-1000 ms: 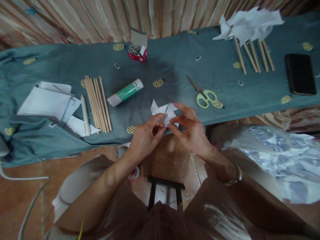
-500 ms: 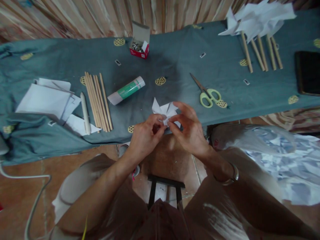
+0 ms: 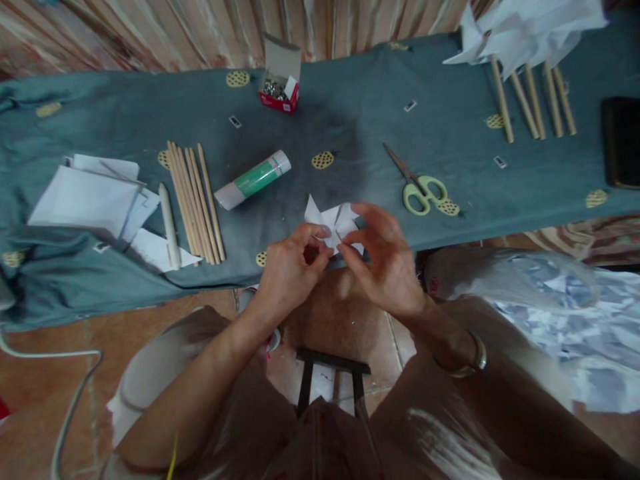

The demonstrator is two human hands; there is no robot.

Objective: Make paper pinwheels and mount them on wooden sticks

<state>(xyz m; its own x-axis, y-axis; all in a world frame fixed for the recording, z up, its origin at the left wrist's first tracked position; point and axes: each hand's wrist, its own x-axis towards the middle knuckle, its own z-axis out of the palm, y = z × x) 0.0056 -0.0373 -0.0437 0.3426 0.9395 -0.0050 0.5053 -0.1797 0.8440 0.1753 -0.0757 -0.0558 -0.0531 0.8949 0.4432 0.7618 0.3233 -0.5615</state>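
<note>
Left hand and right hand pinch a folded white paper between them, at the near edge of a green cloth. Beyond it lie a glue stick, to the left, and scissors, to the right.

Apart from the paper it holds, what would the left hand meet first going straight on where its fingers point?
Most likely the right hand, whose thumb and index finger sit just across the paper pinwheel; depth between the hands is unclear in this single view.
</note>
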